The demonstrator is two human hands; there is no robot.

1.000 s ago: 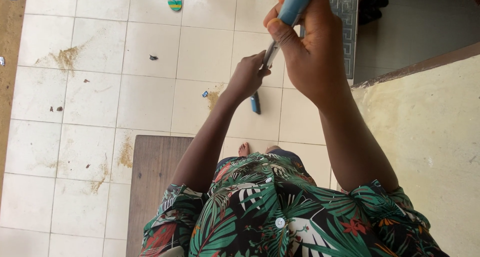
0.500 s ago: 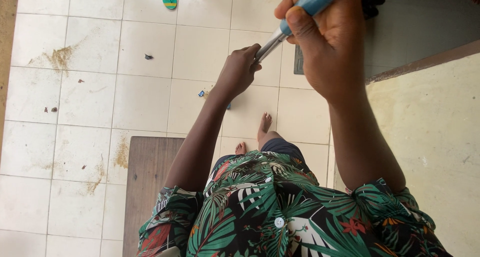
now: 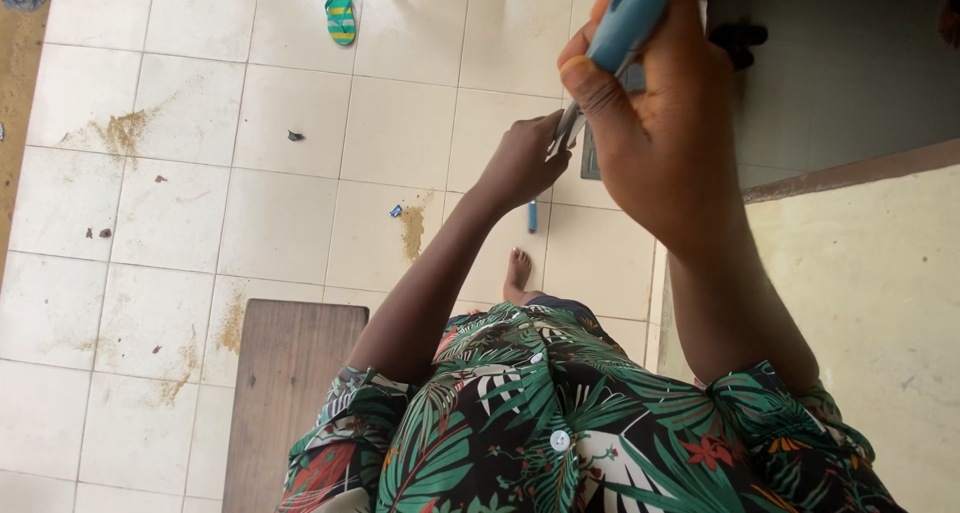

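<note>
Right hand point(image 3: 650, 123), upper right of frame, is clamped on the light-blue plastic handle of a slim tool with a silver metal tip point(image 3: 625, 28). Tool's long axis runs diagonally, handle at top right, tip pointing down-left. Left hand point(image 3: 525, 163), centre frame, sits right at that tip, fingers closed around it or pinching something small there; the view is too poor to say which. Cream tiled floor point(image 3: 280, 213) lies far below both.

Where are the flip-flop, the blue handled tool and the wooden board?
flip-flop point(image 3: 341, 10), head view, middle of its striped sole.
blue handled tool point(image 3: 625, 25), head view, on its blue handle.
wooden board point(image 3: 285, 393), head view, bare middle.
</note>
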